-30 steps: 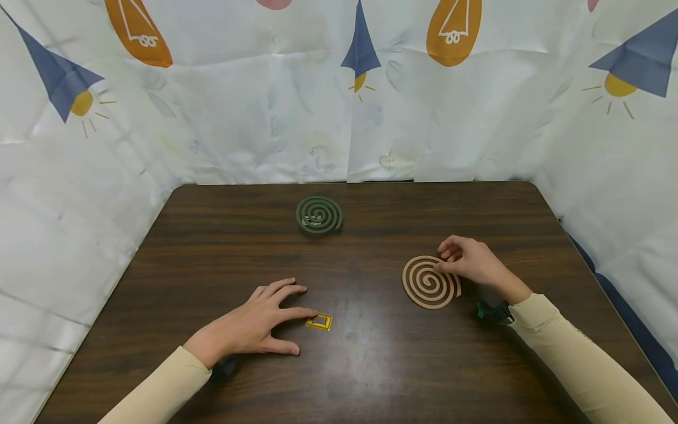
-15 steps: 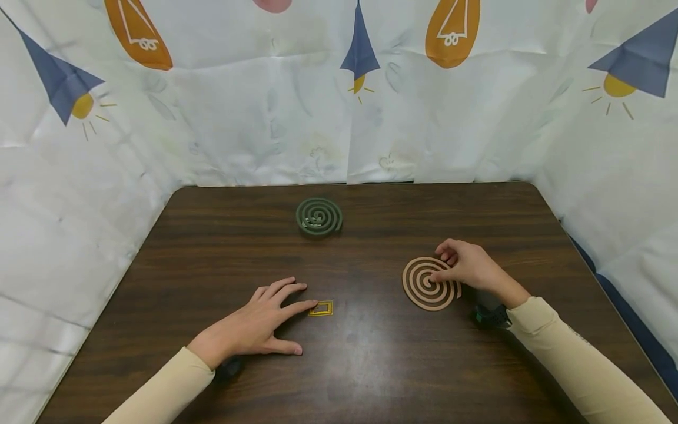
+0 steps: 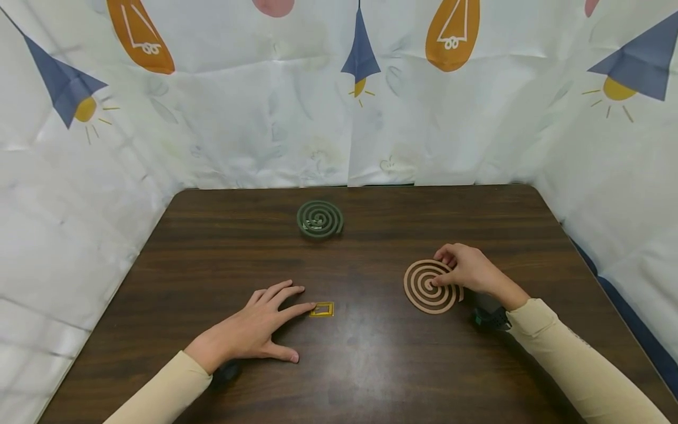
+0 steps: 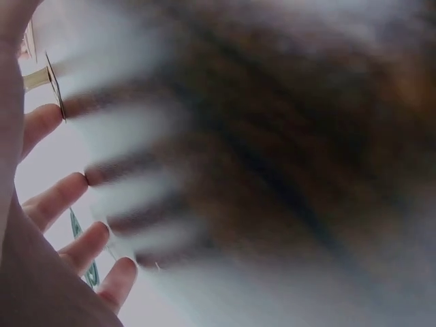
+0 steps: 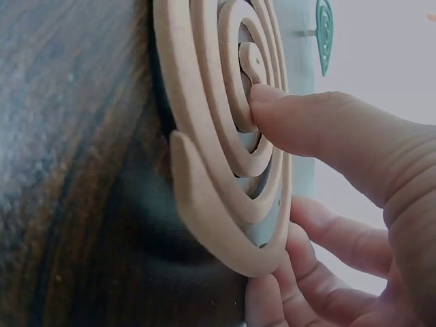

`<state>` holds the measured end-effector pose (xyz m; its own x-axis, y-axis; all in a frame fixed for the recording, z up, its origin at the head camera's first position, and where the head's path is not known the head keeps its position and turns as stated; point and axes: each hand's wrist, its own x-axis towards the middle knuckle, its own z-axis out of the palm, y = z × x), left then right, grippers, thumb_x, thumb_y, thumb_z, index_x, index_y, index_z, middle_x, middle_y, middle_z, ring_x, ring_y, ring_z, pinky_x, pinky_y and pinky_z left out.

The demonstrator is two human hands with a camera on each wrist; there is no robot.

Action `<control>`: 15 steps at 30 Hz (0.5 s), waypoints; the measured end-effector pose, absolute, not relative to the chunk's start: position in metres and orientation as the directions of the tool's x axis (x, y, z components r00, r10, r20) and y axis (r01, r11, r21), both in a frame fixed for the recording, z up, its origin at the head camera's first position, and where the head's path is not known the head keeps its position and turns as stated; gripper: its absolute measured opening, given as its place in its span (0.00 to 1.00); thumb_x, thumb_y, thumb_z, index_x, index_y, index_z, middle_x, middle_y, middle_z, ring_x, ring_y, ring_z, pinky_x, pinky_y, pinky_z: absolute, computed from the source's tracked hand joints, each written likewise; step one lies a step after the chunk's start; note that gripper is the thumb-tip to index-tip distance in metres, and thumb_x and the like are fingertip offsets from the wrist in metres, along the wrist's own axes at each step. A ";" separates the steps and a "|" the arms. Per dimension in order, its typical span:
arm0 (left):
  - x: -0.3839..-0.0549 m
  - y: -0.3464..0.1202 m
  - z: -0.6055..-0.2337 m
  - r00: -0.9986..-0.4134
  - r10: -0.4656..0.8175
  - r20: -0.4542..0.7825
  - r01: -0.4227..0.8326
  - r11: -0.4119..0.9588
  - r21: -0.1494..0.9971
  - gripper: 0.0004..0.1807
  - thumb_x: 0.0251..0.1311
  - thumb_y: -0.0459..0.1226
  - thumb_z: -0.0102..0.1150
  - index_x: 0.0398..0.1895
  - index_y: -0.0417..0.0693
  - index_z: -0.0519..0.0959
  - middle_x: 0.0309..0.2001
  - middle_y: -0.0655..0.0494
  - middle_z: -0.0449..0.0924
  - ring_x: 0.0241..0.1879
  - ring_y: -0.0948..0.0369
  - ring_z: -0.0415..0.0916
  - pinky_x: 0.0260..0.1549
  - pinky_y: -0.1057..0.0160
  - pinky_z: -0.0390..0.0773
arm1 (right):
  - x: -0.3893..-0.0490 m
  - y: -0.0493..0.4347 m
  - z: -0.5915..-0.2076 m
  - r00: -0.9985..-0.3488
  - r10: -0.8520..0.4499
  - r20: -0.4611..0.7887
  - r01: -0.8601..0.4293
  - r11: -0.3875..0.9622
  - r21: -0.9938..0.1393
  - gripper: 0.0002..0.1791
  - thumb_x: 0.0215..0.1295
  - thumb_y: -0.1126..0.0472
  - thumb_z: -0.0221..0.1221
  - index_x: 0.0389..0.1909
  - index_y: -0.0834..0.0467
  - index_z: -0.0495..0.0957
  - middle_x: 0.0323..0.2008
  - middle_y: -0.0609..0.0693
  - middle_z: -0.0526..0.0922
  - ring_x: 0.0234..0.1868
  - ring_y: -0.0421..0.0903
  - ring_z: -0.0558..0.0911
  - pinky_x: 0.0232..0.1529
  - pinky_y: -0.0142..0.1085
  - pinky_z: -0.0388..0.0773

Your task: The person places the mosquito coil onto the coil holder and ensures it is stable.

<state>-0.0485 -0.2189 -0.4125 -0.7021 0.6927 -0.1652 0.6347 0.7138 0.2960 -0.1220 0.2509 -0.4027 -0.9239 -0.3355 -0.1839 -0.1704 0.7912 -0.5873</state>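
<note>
A tan mosquito coil [image 3: 418,294] lies flat at the right of the table. My right hand [image 3: 474,271] has its thumb [image 5: 293,116] near the coil's centre, with the other fingers curled at its outer rim. To the left, my left hand [image 3: 251,327] is spread above the tabletop. Its index fingertip touches a small gold rectangular metal piece [image 3: 329,314] with a cut-out frame, seen nearly edge-on in the left wrist view. Farther back sits a green mosquito coil [image 3: 320,219], also glimpsed behind the fingers in the left wrist view.
The dark wood-grain table [image 3: 365,253] is enclosed by a white printed curtain [image 3: 296,129] at the back and both sides. Each wrist wears a dark strapped device, the right one [image 3: 492,318] more visible.
My left index finger has turned the gold piece straighter and moved it slightly away from me. My right thumb has slid inward to the tan coil's centre. The green coil stays put.
</note>
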 end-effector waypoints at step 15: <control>-0.052 -0.215 -0.415 -0.715 0.682 -0.154 0.627 0.723 0.291 0.53 0.49 0.76 0.61 0.80 0.72 0.62 0.80 0.48 0.57 0.81 0.38 0.49 0.64 0.28 0.61 | -0.122 0.254 -0.404 -0.926 -0.329 -0.182 -0.167 0.793 -0.586 0.28 0.55 0.49 0.78 0.51 0.59 0.81 0.44 0.55 0.82 0.41 0.47 0.79 0.42 0.42 0.78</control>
<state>-0.0524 -0.2146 -0.4147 -0.7147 0.6822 -0.1543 0.6270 0.7226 0.2909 -0.1216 0.2538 -0.4045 -0.9264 -0.3295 -0.1824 -0.1668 0.7932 -0.5856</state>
